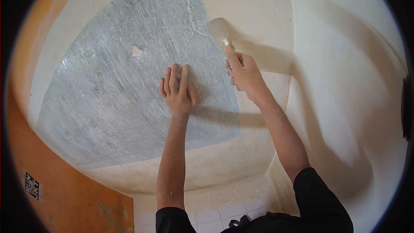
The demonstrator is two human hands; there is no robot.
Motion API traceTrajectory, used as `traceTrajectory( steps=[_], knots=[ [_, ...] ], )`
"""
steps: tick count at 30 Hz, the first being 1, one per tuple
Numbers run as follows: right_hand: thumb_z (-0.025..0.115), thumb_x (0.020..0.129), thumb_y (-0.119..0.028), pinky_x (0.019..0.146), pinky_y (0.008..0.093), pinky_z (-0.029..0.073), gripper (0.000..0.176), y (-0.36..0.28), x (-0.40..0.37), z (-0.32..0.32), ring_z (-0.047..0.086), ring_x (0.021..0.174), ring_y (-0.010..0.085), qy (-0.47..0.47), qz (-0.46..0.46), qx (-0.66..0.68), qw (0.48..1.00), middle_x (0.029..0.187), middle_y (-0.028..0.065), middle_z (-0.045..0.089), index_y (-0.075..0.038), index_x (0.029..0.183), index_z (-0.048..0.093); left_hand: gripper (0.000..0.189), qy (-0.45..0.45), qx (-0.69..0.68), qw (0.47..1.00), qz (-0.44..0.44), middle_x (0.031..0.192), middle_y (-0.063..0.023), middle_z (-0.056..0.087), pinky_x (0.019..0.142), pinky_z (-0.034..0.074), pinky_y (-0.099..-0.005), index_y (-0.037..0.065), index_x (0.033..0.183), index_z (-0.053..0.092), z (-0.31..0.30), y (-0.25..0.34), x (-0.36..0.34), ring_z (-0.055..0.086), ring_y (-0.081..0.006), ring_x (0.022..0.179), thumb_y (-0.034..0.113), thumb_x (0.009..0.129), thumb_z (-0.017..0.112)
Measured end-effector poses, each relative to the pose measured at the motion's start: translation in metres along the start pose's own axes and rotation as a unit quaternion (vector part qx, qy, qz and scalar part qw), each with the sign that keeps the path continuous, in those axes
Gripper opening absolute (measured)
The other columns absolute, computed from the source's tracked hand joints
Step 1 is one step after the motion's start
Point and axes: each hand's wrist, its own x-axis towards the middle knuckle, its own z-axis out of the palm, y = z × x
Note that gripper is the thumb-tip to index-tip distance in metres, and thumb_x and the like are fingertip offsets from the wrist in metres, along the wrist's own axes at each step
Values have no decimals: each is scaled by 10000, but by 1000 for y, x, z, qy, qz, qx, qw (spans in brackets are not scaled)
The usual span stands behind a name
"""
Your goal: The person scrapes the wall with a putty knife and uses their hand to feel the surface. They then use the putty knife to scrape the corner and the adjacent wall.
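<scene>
A broad-bladed putty knife [218, 30] is gripped by its handle in my right hand [246, 74]. Its blade lies against the wall near the right edge of a large grey-blue patch [112, 90], where a thin pale line [188, 8] runs down to it. My left hand [177, 90] rests on that patch with its fingers stretched upward, holding nothing. To the upper left of it, a small whitish chipped spot [137, 51] shows in the grey. Pale flecks dot both forearms.
A cream wall [252, 8] borders the patch, and a white side wall [340, 82] meets it at a corner on the right. Orange wall [73, 168] with a black-and-white sticker [32, 185] stands at lower left. Bits of debris lie on the tiled floor [209, 226].
</scene>
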Motion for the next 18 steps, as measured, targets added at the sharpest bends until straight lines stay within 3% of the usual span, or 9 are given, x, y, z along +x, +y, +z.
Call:
traceTrajectory(
  steps=[11,13,18],
  knots=[
    [460,995,-570,373,214,172,523,-17,-2,-4,249,434,14,-64,50,64,995,585,-74,352,-104,758,469,484,0,8,1000,5,1477,-107,460,1188,156,-427,123,1354,594,0,2,0,343,-248,1428,154,877,518],
    [455,1013,-509,368,226,226,508,-23,-2,-8,341,440,48,-69,32,65,995,593,-40,413,-82,741,487,480,1,-1,1000,0,1472,-96,473,1191,153,-422,134,1339,610,-1,2,0,350,-241,1424,159,869,515],
    [469,1007,-515,377,231,252,512,-17,-6,-7,360,443,57,-92,66,71,991,593,-39,417,-78,741,492,477,14,-7,1000,-7,1474,-85,478,1197,141,-415,141,1323,626,0,3,3,354,-236,1422,163,860,513]
  ],
)
